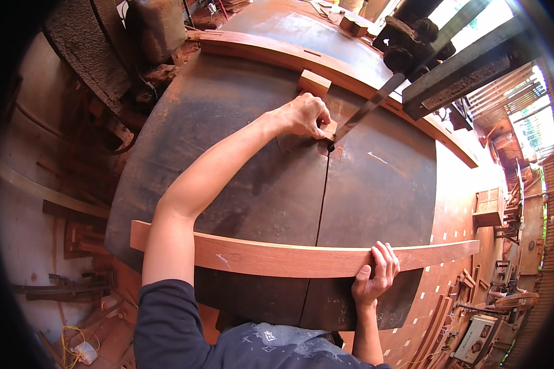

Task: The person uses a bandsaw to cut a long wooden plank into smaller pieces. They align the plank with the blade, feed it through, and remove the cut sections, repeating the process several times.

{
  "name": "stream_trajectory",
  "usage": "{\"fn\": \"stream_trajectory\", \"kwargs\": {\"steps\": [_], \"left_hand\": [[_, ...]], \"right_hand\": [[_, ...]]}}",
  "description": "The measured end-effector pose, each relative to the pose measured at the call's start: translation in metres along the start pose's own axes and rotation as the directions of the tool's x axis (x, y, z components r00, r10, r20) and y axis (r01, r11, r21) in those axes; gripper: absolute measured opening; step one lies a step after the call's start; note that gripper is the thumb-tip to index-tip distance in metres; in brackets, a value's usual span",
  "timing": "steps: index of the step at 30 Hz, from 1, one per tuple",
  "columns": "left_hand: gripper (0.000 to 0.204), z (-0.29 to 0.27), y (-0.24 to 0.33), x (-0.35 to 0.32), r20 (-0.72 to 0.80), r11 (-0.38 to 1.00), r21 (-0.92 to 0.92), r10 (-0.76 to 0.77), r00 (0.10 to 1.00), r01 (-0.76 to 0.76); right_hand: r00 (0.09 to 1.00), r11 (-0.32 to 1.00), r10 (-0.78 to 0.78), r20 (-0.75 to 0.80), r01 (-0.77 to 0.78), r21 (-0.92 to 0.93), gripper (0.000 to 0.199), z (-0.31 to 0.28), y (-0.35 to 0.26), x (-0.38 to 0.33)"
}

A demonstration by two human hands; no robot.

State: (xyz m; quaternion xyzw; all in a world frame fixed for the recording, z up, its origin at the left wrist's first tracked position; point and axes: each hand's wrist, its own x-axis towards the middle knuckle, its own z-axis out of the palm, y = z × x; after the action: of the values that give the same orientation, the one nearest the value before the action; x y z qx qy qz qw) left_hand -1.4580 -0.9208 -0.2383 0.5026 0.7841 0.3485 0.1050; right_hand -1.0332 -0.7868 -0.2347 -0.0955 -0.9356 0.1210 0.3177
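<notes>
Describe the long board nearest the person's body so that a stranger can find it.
On the large dark table, look toward the person's body. A long reddish-brown board crosses there; unlike the far board, it has the right hand on it.

The plank [289, 260] is reddish-brown, the tabletop [258, 197] dark grey.

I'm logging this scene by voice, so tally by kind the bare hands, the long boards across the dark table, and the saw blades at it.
Bare hands: 2, left hand and right hand
Long boards: 2, near board and far board
Saw blades: 1, the metal blade
Total: 5
</notes>
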Motion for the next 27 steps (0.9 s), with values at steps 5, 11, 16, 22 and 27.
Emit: {"fn": "stream_trajectory", "kwargs": {"steps": [5, 11, 16, 22, 27], "left_hand": [[0.037, 0.0, 0.004, 0.002, 0.016, 1.0, 0.007, -0.004, 1.0, 0.004], [0.037, 0.0, 0.005, 0.002, 0.023, 0.999, 0.027, -0.019, 1.0, 0.019], [0.037, 0.0, 0.007, -0.006, 0.005, 0.998, 0.055, -0.038, 0.999, 0.037], [0.035, -0.019, 0.018, -0.067, -0.116, 0.769, -0.6, -0.357, 0.927, 0.222], [0.032, -0.06, 0.051, -0.155, -0.211, 0.464, -0.885, -0.444, 0.871, 0.022]], "right_hand": [[1.0, 1.0, 0.004, -0.004, -0.004, 0.0, 0.043, -0.001, -0.001, 0.0], [1.0, 1.0, 0.011, 0.003, -0.011, 0.002, 0.044, -0.002, -0.001, -0.001], [0.999, 1.0, 0.028, 0.043, -0.028, 0.013, 0.032, -0.009, -0.012, 0.005], [0.931, 0.863, -0.113, 0.347, -0.081, 0.499, 0.029, -0.008, -0.075, 0.068], [0.821, 0.411, 0.126, 0.557, -0.555, 0.724, 0.045, 0.094, -0.145, 0.155]]}}
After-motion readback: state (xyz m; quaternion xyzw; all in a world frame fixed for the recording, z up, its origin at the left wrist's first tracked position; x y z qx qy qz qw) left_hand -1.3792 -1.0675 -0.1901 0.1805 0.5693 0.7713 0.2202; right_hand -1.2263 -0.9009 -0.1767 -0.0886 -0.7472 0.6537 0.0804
